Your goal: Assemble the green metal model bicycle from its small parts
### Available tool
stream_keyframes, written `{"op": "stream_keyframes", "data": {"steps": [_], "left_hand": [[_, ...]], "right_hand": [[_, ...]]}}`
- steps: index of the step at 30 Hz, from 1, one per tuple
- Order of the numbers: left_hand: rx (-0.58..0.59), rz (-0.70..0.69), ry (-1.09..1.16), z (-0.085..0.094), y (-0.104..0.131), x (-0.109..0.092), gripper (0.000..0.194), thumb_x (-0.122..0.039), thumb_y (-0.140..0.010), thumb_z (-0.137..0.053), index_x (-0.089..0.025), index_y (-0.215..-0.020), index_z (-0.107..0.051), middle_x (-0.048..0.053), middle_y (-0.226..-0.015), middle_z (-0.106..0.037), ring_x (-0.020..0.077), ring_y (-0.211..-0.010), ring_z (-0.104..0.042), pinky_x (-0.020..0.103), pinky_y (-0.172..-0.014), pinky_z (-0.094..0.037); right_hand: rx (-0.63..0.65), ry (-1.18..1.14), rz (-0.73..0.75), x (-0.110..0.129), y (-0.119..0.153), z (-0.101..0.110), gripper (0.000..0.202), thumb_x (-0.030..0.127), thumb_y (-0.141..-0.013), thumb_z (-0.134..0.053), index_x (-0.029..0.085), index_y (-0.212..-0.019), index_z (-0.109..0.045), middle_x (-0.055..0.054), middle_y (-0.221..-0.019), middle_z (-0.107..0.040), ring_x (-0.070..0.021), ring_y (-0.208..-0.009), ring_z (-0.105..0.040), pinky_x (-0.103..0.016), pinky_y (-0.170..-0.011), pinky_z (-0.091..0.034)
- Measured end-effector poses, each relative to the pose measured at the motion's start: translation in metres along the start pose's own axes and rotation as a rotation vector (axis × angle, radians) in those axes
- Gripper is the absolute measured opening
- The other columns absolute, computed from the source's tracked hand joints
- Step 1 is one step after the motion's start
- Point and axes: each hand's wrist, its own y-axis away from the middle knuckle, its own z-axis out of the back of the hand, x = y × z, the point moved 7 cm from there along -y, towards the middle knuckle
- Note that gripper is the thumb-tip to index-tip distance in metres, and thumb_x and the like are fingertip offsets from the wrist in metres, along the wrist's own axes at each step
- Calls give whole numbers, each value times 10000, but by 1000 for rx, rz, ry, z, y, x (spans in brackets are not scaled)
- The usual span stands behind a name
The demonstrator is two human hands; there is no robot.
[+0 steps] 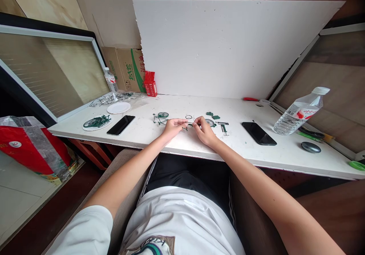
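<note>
White table (171, 105) — phones (259, 133), green parts (216, 117)

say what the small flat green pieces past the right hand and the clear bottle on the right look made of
Small flat green pieces: probably matte plastic, from their even colour, though too small to be sure. Clear bottle: likely glossy plastic, judging by its see-through, rippled wall.

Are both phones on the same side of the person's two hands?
No, one phone lies to the left of the left hand, and the other phone lies to the right of the right hand.
</note>
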Motion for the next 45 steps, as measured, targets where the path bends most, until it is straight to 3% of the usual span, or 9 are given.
{"op": "stream_keyframes", "data": {"steps": [4,10,13,21,28,32,37,45], "left_hand": [[-2,2,-5,1,0,0,347,-296,-754,-898,-119,-1044,-826,151,-1054,-813,216,-886,-737,401,-879,-601],[28,-12,-16,-1,1,1,374,-334,-740,-921,-133,-1042,-830,143,-1047,-821,213,-854,-747,435,-934,-593],[58,-16,-6,-3,2,1,391,-346,-727,-935,-130,-1036,-834,151,-1074,-820,212,-847,-749,446,-958,-586],[56,5,32,-3,3,-2,416,-353,-726,-934,-117,-1051,-827,140,-1005,-823,218,-870,-749,424,-948,-570],[10,37,2,1,3,-4,385,-331,-730,-921,-143,-1055,-835,138,-1080,-820,213,-899,-732,380,-892,-553],[42,34,-3,-2,5,-6,396,-343,-734,-923,-134,-1059,-833,145,-1084,-818,215,-895,-734,389,-906,-550],[99,14,-10,-7,8,-7,417,-347,-724,-938,-124,-1061,-838,143,-1029,-822,212,-886,-725,401,-933,-549],[95,20,11,-6,6,-5,418,-342,-716,-938,-126,-1058,-834,134,-998,-824,221,-893,-738,403,-930,-545]], "right_hand": [[-19,-37,18,1,-1,1,377,635,-1059,-443,267,-985,-476,-53,-955,-652,-224,-827,-574,-357,-711,-439],[-47,1,-60,1,-1,6,499,696,-1041,-451,270,-781,-439,-7,-676,-552,-203,-626,-481,-364,-639,-375],[-54,1,-71,1,-2,7,525,679,-1061,-411,264,-740,-447,-24,-692,-585,-211,-644,-521,-371,-663,-390],[-22,-68,-22,-3,-1,3,278,539,-1050,-510,270,-993,-469,-31,-939,-625,-219,-807,-566,-375,-738,-445],[29,-277,-47,1,-2,-1,390,651,-1031,-532,284,-941,-436,21,-706,-590,-200,-661,-532,-353,-651,-424],[-21,-226,-73,3,-3,5,496,718,-1014,-513,269,-815,-441,12,-633,-592,-189,-591,-506,-360,-637,-419],[-42,-173,-91,0,-3,6,609,746,-1047,-357,252,-705,-455,-24,-610,-572,-205,-617,-541,-377,-668,-445],[-3,-326,-106,-7,-2,0,342,598,-1020,-548,273,-932,-487,2,-783,-609,-186,-690,-549,-331,-625,-451]]}}
